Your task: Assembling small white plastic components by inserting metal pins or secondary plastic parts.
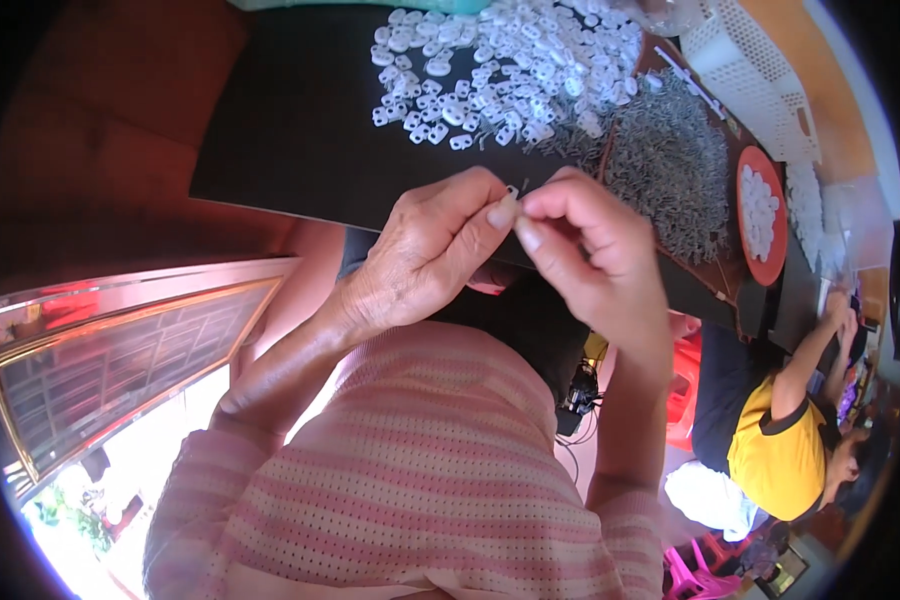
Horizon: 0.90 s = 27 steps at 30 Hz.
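Observation:
My left hand [435, 240] pinches a small white plastic piece [513, 191] between thumb and forefinger. Only a bit of it shows past the fingertips, with a dark opening in it. Close beside it, the thumb and forefinger of my right hand [605, 240] are pinched together; what they hold is hidden. A thin dark sliver [526, 186] stands between the two hands, and I cannot tell which one has it. Both hands are above the near edge of a dark table [300, 140]. Beyond them lies a spread heap of white plastic pieces with holes [530, 70].
A mound of small thin grey pieces [670, 165] lies right of the white heap. Farther right are an orange-red plate [765, 276] of white pieces and a white perforated basket [750, 70]. A co-worker in a yellow shirt [775, 460] sits at the right. A framed panel [140, 350] stands left.

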Motion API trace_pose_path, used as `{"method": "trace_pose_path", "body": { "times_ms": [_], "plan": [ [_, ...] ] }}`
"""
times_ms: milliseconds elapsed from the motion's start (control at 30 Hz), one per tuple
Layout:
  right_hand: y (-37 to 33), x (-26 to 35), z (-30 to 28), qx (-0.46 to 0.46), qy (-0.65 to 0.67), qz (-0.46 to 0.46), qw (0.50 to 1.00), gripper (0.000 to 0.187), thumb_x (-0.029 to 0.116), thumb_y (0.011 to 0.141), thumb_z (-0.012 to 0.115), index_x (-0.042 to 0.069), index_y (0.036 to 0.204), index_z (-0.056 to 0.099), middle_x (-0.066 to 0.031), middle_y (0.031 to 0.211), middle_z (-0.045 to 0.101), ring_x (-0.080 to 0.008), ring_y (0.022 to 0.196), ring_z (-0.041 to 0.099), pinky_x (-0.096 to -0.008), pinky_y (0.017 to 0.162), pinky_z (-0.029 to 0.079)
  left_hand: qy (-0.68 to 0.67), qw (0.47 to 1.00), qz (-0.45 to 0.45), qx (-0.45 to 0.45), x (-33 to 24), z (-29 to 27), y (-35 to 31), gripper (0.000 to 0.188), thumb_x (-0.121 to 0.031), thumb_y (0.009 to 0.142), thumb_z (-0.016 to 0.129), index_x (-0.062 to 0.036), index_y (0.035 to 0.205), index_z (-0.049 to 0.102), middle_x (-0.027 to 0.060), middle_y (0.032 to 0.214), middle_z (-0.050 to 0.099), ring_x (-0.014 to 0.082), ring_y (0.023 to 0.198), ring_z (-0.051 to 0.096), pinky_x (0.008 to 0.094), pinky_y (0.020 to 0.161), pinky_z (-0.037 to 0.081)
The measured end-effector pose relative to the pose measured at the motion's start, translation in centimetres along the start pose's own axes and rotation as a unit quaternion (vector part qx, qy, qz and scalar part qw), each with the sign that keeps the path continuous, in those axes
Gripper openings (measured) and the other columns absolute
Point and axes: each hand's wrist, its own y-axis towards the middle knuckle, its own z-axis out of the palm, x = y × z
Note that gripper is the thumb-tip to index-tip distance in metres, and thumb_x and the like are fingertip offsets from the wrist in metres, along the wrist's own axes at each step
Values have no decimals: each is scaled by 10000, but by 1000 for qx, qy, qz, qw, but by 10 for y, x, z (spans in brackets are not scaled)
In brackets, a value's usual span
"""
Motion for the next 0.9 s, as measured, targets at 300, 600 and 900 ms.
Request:
{"method": "trace_pose_path", "body": {
  "times_ms": [300,600,900],
  "plan": [
    [-4,1,-3,19,-116,-124,985,117,-11,857,647,12,952,583,-79,814,526,-173,657,545,-289,568,439,-266,956,-121,-1,0,-1,-3,234,-173,989,517,-26,813,561,-8,654,491,63,564,430,221,499,325],
    [0,-4,-3,8,-176,-146,973,194,169,822,744,43,827,597,-96,728,558,-262,606,574,-361,534,446,-460,833,-307,36,-13,5,-5,266,-242,932,507,-78,722,496,-1,562,420,86,459,350,253,438,244],
    [1,-4,-5,-34,-194,-147,969,218,142,822,735,42,837,543,-103,755,548,-281,597,565,-364,519,446,-431,840,-314,103,-7,11,6,342,-302,977,409,-62,769,537,-17,556,376,77,474,299,257,456,216]
  ]
}}
